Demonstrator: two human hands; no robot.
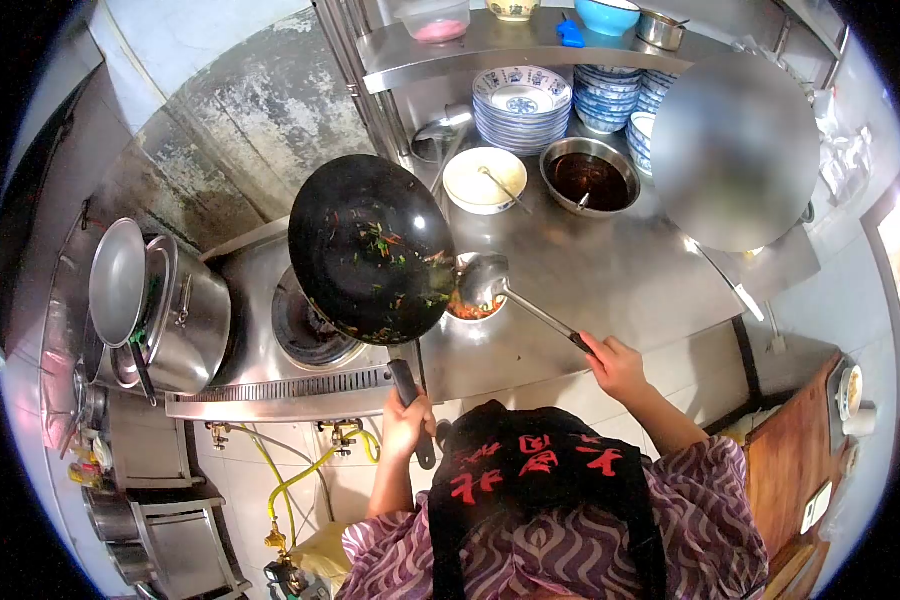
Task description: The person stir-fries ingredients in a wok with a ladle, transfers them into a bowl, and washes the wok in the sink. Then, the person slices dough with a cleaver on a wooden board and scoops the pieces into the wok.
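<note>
My left hand (407,424) is wrapped round the black handle of a wok (370,250), which is tilted to the right with bits of green and red food left inside. In my right hand (616,366) is the dark grip of a ladle (540,312). Its bowl is at the wok's right rim, over a dish of orange-red food (473,309) on the steel counter. The ladle and wok rim hide part of that dish. Below the wok, the round gas burner (310,330) is partly covered.
Behind stand a white bowl (484,207) with a spoon, a metal bowl of dark sauce (589,181) and stacked plates (523,125). A knife (727,278) lies right, near a blurred area. Left is a large steel pot (192,335); yellow gas hoses (288,482) hang below the stove.
</note>
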